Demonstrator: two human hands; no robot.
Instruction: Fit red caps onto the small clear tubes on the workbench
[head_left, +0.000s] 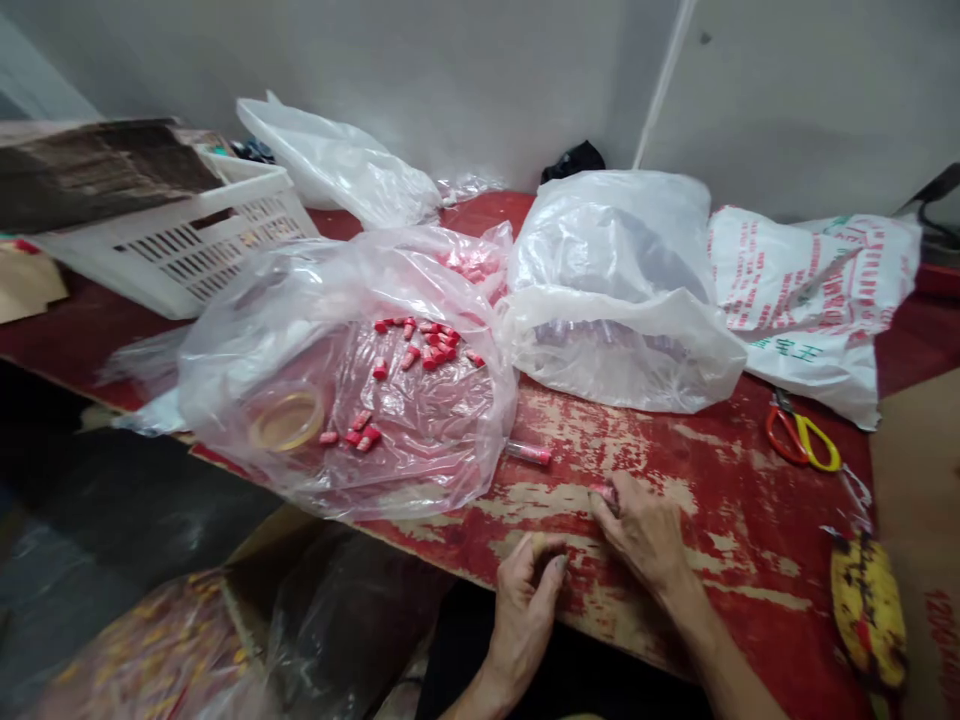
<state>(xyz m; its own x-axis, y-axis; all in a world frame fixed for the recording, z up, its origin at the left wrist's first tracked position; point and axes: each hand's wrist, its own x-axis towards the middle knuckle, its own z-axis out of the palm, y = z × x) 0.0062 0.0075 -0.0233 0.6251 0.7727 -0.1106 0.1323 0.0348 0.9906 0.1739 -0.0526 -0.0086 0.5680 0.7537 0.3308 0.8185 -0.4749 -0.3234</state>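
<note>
My left hand (525,600) rests at the near edge of the worn red table (720,480), fingers curled round something small I cannot make out. My right hand (641,535) lies on the tabletop just beyond it, fingers closed on a small pink piece at its fingertips. A pink tube (529,454) lies loose on the table a little beyond both hands. To the left, a clear plastic bag (337,370) lies spread open with several pink caps (427,345) on it and a tape roll (289,418) under the film.
A bulging clear bag (615,290) and a printed white bag (810,290) sit behind. Orange-yellow scissors (801,438) and a spotted banana (868,610) lie at right. A white basket (187,235) stands at back left. A bag of printed items (157,650) sits below the table.
</note>
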